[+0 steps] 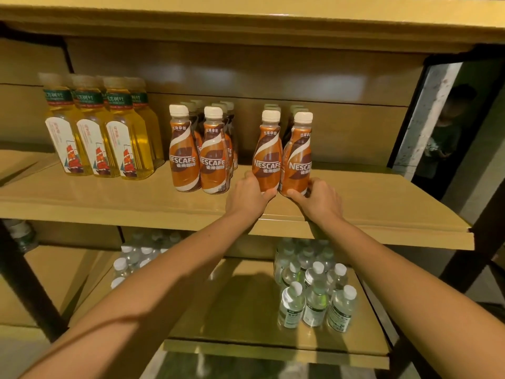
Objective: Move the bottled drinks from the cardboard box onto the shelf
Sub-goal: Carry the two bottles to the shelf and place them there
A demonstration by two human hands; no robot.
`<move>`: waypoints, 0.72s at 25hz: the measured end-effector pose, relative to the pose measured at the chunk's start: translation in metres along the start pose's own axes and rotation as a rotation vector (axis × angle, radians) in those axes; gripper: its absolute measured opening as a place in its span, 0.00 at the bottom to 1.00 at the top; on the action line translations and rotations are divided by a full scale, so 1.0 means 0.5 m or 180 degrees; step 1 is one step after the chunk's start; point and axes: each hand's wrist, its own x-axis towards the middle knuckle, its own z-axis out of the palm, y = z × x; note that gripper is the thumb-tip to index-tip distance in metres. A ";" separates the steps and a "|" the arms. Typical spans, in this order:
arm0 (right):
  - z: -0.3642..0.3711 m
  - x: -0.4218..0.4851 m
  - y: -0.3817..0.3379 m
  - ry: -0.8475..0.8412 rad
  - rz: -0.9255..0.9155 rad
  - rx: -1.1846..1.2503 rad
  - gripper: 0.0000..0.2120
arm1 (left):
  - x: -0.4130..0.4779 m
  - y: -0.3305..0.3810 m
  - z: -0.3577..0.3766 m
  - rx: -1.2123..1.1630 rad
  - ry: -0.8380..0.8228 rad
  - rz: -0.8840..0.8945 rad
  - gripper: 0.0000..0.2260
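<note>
Two brown Nescafe coffee bottles with white caps stand upright side by side at the front of the middle shelf (136, 198). My left hand (247, 196) grips the base of the left bottle (267, 151). My right hand (319, 199) grips the base of the right bottle (297, 157). More coffee bottles stand in rows right behind these two. Another group of the same coffee bottles (200, 149) stands to the left. The cardboard box is not in view.
Several yellow tea bottles (101, 132) stand at the left of the same shelf. Two clusters of clear water bottles (317, 294) sit on the lower shelf (246, 348). An upper shelf board (246, 26) overhangs. A person stands beyond the dark frame at right (448, 129).
</note>
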 end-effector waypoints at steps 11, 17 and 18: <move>0.002 -0.007 0.000 0.0058 -0.0120 -0.0054 0.23 | 0.005 -0.008 0.010 0.0032 0.0013 0.0068 0.25; 0.003 -0.007 0.002 0.0099 -0.0199 -0.0106 0.24 | 0.001 -0.007 0.003 0.0037 -0.0002 -0.0003 0.29; 0.003 -0.008 0.002 0.0106 -0.0202 -0.0130 0.24 | -0.001 -0.006 0.002 0.0023 0.0024 -0.0011 0.29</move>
